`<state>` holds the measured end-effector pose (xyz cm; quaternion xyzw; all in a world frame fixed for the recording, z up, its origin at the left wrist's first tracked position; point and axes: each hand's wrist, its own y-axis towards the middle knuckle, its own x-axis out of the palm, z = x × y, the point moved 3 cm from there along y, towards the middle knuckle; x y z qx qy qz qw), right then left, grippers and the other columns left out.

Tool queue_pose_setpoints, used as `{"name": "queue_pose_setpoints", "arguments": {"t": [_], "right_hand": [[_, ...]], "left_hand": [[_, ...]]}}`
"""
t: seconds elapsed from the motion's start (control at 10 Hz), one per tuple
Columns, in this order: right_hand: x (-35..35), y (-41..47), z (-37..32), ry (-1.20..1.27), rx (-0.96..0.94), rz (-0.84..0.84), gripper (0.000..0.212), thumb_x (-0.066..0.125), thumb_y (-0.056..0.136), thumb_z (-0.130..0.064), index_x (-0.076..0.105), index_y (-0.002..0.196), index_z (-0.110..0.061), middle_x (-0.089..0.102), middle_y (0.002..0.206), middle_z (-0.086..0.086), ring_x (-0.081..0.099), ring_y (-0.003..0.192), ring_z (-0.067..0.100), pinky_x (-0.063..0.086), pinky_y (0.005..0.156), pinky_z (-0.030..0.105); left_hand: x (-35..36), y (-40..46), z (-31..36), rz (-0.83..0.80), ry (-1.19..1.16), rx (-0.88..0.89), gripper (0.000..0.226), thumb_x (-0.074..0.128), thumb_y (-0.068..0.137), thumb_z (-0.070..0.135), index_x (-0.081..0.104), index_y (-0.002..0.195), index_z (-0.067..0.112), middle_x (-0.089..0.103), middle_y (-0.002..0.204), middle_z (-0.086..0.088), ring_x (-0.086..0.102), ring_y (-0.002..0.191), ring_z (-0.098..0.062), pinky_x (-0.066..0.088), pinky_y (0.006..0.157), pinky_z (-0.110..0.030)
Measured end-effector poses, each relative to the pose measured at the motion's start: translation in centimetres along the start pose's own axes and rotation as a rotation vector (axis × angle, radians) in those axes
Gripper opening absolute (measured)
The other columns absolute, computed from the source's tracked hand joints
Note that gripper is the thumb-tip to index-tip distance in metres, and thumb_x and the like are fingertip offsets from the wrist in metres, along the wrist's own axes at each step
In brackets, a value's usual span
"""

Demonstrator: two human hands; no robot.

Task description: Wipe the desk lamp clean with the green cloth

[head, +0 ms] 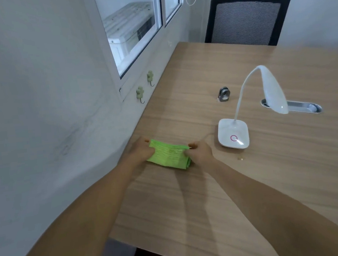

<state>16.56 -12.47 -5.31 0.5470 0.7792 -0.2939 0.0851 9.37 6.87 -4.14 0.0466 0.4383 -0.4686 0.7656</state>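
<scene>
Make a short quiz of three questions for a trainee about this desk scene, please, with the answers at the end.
1. True or false: the green cloth already touches the white desk lamp.
2. How many hands grip the cloth? A) none B) one C) two
3. Fill in: the ring on the lamp base is ____.

Key:
1. False; the cloth lies apart from the lamp, nearer the wall.
2. C; the left hand and right hand pinch opposite edges.
3. Pink.

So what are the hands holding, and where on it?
Both hands grip the folded green cloth: the left hand at its left edge, the right hand at its right edge.
</scene>
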Motion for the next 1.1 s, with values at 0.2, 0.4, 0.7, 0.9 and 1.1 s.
{"name": "queue_pose_setpoints", "arguments": {"t": [0.2, 0.4, 0.7, 0.9, 1.1], "right_hand": [[-3.3, -1.1, 0.6, -0.075, -0.220, 0.094, 0.032, 0.057, 0.085, -0.009, 0.063, 0.116, 0.000, 0.067, 0.119, 0.016, 0.063, 0.110, 0.028, 0.046, 0.099, 0.035], [-10.4, -3.8, 5.7, -0.327, -0.315, 0.317, 0.032, 0.043, 0.084, -0.016, 0.063, 0.107, -0.006, 0.066, 0.109, 0.017, 0.059, 0.104, 0.032, 0.049, 0.087, 0.039], [-14.1, -8.2, 14.4, -0.712, -0.075, 0.293, 0.066, 0.011, 0.086, -0.038, 0.030, 0.144, -0.011, 0.024, 0.157, 0.011, 0.020, 0.145, 0.031, 0.019, 0.117, 0.049], [-14.0, -8.5, 15.7, -0.712, -0.022, 0.236, 0.061, 0.011, 0.093, -0.040, 0.013, 0.150, -0.016, 0.010, 0.161, 0.003, 0.006, 0.149, 0.024, 0.006, 0.121, 0.048], [-14.6, -8.4, 14.8, -0.616, -0.046, 0.253, 0.056, 0.018, 0.096, -0.037, 0.019, 0.148, -0.015, 0.012, 0.161, 0.006, 0.008, 0.148, 0.026, 0.011, 0.121, 0.048]], "left_hand": [[1.5, -1.7, 2.0, 0.198, 0.350, 0.214, 0.059, 0.051, 0.086, 0.034, 0.034, 0.137, 0.009, 0.041, 0.137, -0.020, 0.041, 0.124, -0.038, 0.041, 0.101, -0.047], [8.6, -7.2, 6.0, 0.250, 0.512, 0.763, 0.053, 0.039, 0.083, 0.037, 0.058, 0.120, 0.004, 0.067, 0.115, -0.017, 0.065, 0.103, -0.033, 0.050, 0.089, -0.035], [16.4, -10.5, 5.9, 0.071, 0.619, 0.643, 0.052, 0.038, 0.080, 0.027, 0.065, 0.113, -0.003, 0.071, 0.112, -0.019, 0.069, 0.100, -0.032, 0.056, 0.085, -0.047], [16.6, -10.1, 4.2, 0.126, 0.535, 0.622, 0.055, 0.031, 0.088, 0.031, 0.056, 0.126, -0.002, 0.057, 0.133, -0.022, 0.051, 0.128, -0.034, 0.034, 0.112, -0.040], [16.5, -10.3, 4.1, 0.202, 0.475, 0.630, 0.055, 0.031, 0.089, 0.031, 0.055, 0.127, 0.000, 0.056, 0.135, -0.020, 0.049, 0.129, -0.034, 0.019, 0.110, -0.033]]}}
